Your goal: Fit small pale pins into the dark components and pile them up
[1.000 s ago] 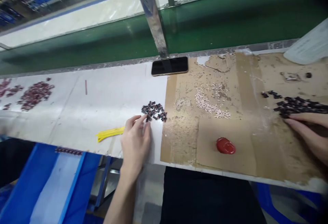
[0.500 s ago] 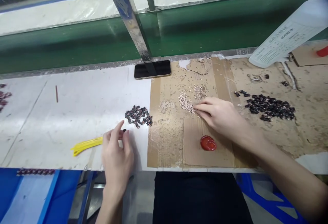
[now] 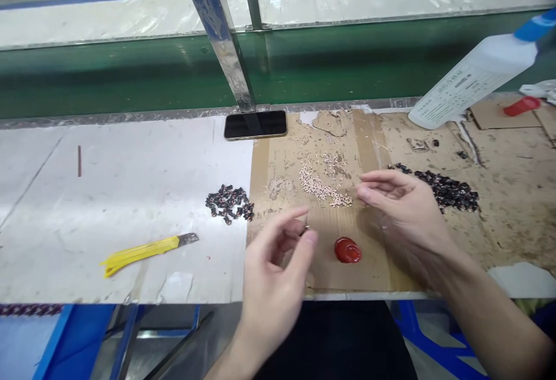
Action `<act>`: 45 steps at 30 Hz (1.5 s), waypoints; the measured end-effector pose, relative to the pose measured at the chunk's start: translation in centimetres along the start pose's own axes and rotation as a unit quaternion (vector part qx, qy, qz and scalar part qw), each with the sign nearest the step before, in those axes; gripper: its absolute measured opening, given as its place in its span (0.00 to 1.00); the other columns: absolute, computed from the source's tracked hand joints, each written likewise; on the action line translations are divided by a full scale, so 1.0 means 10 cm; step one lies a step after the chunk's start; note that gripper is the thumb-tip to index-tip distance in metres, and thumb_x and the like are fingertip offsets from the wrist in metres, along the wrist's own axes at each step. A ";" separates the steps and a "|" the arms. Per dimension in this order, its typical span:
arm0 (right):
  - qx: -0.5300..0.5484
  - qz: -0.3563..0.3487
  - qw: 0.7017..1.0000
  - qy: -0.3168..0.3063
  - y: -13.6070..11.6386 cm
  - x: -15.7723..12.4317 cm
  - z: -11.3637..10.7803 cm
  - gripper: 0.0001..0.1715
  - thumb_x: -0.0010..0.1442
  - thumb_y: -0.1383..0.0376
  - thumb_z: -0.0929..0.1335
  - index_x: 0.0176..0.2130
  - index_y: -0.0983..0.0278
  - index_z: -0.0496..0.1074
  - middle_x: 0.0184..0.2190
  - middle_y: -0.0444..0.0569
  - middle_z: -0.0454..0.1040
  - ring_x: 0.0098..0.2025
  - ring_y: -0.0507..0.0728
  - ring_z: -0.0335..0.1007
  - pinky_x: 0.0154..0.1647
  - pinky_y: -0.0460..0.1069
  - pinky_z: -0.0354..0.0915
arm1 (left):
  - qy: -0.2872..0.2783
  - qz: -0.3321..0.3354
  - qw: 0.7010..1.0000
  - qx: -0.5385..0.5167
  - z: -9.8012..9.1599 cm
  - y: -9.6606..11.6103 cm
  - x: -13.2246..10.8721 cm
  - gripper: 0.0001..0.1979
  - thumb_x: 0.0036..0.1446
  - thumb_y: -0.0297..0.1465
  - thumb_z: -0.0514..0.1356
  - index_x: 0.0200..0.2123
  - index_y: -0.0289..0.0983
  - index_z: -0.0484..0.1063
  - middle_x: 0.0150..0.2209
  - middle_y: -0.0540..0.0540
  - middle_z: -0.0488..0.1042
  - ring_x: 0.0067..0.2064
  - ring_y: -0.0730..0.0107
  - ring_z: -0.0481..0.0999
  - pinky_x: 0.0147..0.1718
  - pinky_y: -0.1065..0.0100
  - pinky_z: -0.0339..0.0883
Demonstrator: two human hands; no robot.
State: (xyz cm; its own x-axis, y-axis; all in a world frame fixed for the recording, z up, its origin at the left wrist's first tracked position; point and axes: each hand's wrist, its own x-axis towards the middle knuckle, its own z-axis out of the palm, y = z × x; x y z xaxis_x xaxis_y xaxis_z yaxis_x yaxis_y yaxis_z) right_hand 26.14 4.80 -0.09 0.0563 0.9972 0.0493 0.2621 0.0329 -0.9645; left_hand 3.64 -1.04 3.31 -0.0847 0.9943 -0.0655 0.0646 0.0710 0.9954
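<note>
My left hand [image 3: 275,276] is raised over the cardboard, its thumb and fingers closed on a small dark part [image 3: 306,229], whose details are too small to make out. My right hand [image 3: 403,209] hovers at the right of a scatter of tiny pale copper-coloured pieces [image 3: 321,186], thumb and fingertips pressed together. Whatever those fingertips hold, if anything, is too small to see. Between the hands lies a round blob of glossy red paste [image 3: 347,249] on a cardboard square. One heap of small black parts [image 3: 230,203] lies left of the cardboard, another black heap [image 3: 454,192] beyond my right hand.
A yellow utility knife [image 3: 143,252] with its blade out lies on the white tabletop at left. A phone [image 3: 256,125] rests by the metal post [image 3: 237,73]. At the back right stand a white bottle with a blue cap [image 3: 473,81] and a red cap-like piece [image 3: 521,106].
My left hand has moved right from beside the black parts to over the cardboard, uncovering the knife blade. My right hand has drawn back rightward from the tiny pieces. The view has shifted slightly.
</note>
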 end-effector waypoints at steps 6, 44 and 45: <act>0.189 0.089 0.977 -0.030 -0.15 -0.30 -0.07 0.19 0.55 0.51 0.82 0.40 0.59 0.81 0.28 0.43 0.82 0.24 0.48 0.77 0.26 0.41 0.76 | -0.127 0.105 0.984 0.063 0.40 0.14 0.06 0.06 0.68 0.27 0.64 0.45 0.39 0.83 0.40 0.47 0.83 0.38 0.72 0.81 0.41 0.71 0.75; 0.029 -0.011 0.996 -0.088 -0.26 -0.86 -0.06 0.07 0.69 0.69 0.71 0.39 0.57 0.75 0.42 0.44 0.80 0.42 0.50 0.82 0.41 0.40 0.78 | -0.128 0.289 0.926 0.208 0.25 -0.12 -0.18 0.06 0.66 0.20 0.65 0.43 0.35 0.79 0.37 0.46 0.84 0.36 0.68 0.83 0.39 0.70 0.79; 0.000 -0.021 0.996 -0.082 -0.23 -0.89 -0.07 0.07 0.68 0.70 0.71 0.39 0.57 0.75 0.42 0.44 0.79 0.42 0.50 0.81 0.42 0.40 0.77 | -0.109 0.270 0.938 0.190 0.22 -0.14 -0.19 0.07 0.65 0.20 0.67 0.44 0.36 0.80 0.38 0.48 0.85 0.36 0.71 0.84 0.40 0.72 0.80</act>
State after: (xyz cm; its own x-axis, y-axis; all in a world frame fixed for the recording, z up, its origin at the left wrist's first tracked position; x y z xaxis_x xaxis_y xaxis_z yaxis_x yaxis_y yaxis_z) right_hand 25.74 -4.19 1.93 -0.1127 0.9925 0.0472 0.2610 0.0754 -0.9624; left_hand 5.95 -2.90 1.91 0.2649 0.8834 0.3866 0.3935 -0.4651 0.7930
